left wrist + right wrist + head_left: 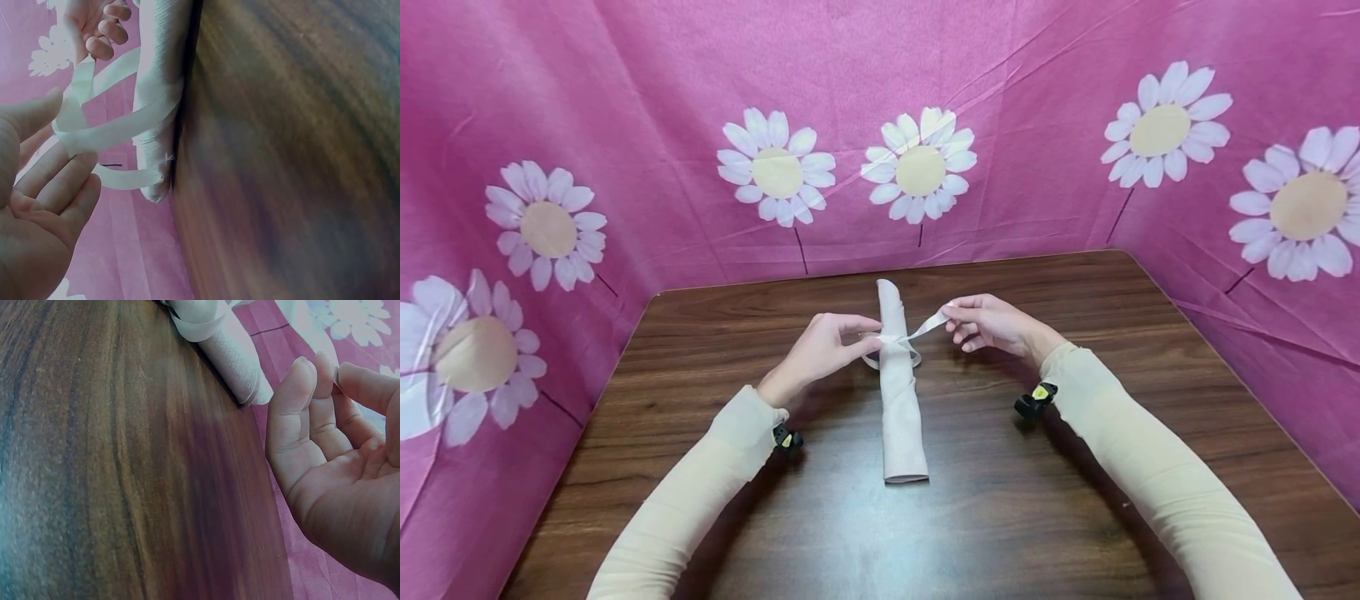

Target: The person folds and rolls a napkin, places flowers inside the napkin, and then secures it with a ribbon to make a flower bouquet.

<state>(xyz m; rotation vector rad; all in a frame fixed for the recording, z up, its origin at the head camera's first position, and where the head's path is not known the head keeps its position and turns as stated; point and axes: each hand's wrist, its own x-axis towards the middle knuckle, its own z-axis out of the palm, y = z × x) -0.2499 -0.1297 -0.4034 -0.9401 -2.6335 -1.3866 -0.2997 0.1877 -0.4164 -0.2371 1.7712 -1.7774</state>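
A long roll of pale cloth [901, 417] lies on the wooden table, its near end toward me. White ribbon [928, 323] goes around its middle, with loops at both sides. At the roll's left side, my left hand [820, 346] pinches the ribbon where it crosses on top; in the left wrist view the ribbon [119, 128] passes by the thumb and fingers. My right hand [996, 325], right of the roll, pinches a ribbon end between thumb and index finger and holds it up, slanting from the crossing. Its other fingers are loosely curled.
The dark brown wooden table [700, 400] reaches back to a pink curtain [850, 67] with large white daisies, which also hangs at both sides. A small black device [1036, 402] is strapped at the right wrist, another [787, 437] at the left.
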